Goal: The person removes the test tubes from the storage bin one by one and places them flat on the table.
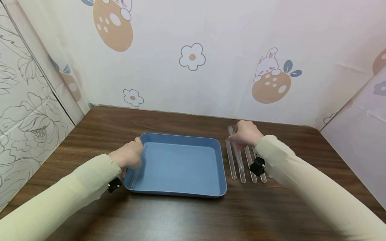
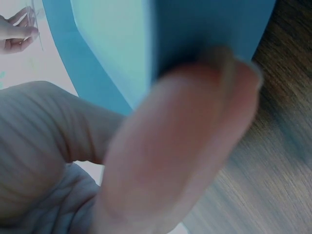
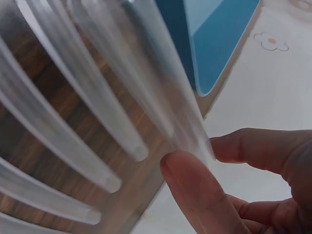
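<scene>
My left hand (image 1: 129, 154) grips the left rim of a shallow blue tray (image 1: 181, 167). In the left wrist view a fingertip (image 2: 180, 146) presses the tray's outer wall. Along the tray's left side, inside it, lies a clear test tube (image 1: 136, 174). To the right of the tray, my right hand (image 1: 246, 134) pinches another clear test tube (image 3: 165, 78) near one end, between thumb and finger. This tube slants over several similar test tubes (image 3: 92, 83), which lie side by side on the table.
The dark wooden table (image 1: 196, 217) ends at the back against a patterned curtain (image 1: 159, 67). Another patterned sheet (image 1: 27, 110) hangs at the left, and one more stands at the right. Each wrist carries a small black device.
</scene>
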`<state>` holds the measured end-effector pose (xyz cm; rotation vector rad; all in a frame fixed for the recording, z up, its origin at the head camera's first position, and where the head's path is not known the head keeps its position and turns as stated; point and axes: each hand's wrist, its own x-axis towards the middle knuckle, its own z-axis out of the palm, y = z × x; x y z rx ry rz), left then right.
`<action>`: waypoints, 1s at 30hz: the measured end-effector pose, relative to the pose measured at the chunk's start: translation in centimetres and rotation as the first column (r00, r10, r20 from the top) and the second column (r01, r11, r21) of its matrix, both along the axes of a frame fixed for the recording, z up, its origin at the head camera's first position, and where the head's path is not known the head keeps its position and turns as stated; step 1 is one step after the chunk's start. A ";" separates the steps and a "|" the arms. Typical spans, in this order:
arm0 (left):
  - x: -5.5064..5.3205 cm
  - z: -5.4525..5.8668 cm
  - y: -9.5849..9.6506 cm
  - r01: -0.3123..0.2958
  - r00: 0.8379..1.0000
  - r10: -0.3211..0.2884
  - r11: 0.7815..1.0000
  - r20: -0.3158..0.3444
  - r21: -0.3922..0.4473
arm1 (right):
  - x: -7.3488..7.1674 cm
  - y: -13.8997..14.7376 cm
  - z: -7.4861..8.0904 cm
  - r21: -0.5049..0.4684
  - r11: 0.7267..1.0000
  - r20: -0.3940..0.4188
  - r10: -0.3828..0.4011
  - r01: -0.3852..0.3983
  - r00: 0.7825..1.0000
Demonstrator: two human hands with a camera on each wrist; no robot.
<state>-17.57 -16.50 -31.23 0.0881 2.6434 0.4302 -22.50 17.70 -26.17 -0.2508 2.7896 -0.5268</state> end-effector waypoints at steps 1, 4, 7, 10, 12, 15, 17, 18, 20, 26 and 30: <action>0.0 0.0 0.0 -0.004 1.000 0.004 1.000 0.004 -0.001 | 0.0 0.2 -0.1 0.003 1.000 0.004 -0.005 0.005 1.000; 0.0 0.1 0.0 -0.011 1.000 0.011 1.000 0.009 0.002 | 0.0 1.0 -0.5 0.006 1.000 0.012 -0.020 0.020 1.000; 0.1 0.1 0.0 -0.003 1.000 0.003 1.000 0.007 0.001 | 0.0 1.6 -0.8 0.009 1.000 0.013 -0.024 0.024 1.000; 0.1 0.0 0.0 0.002 1.000 -0.002 1.000 0.003 0.005 | 0.0 2.3 -1.1 0.001 1.000 0.016 -0.027 0.027 1.000; 0.1 0.0 0.0 0.002 1.000 -0.002 1.000 0.011 0.008 | 0.0 2.9 -1.3 -0.005 0.999 0.020 -0.031 0.031 0.999; 0.1 0.0 0.1 -0.001 1.000 0.001 1.000 0.023 0.012 | 0.1 3.7 -1.5 -0.015 0.999 0.022 -0.036 0.037 0.999; 0.1 0.0 0.1 -0.001 1.000 0.000 1.000 0.022 0.015 | 0.1 4.3 -1.5 -0.013 0.999 0.024 -0.043 0.043 0.999; 0.1 0.0 0.1 0.007 1.000 -0.007 1.000 0.015 0.011 | 0.1 4.7 -1.6 -0.013 0.999 0.027 -0.048 0.048 0.998; 0.1 0.0 0.0 0.022 1.000 -0.022 1.000 0.001 0.005 | 0.1 5.3 -1.6 -0.011 0.998 0.035 -0.055 0.055 0.998; 0.0 0.0 0.0 0.007 1.000 -0.007 1.000 0.010 0.016 | 0.2 6.8 -1.6 0.037 0.997 0.043 -0.072 0.071 0.996; 0.0 0.1 -0.1 0.006 1.000 -0.006 1.000 0.010 0.020 | 0.2 7.8 -1.8 0.026 0.996 0.055 -0.083 0.082 0.995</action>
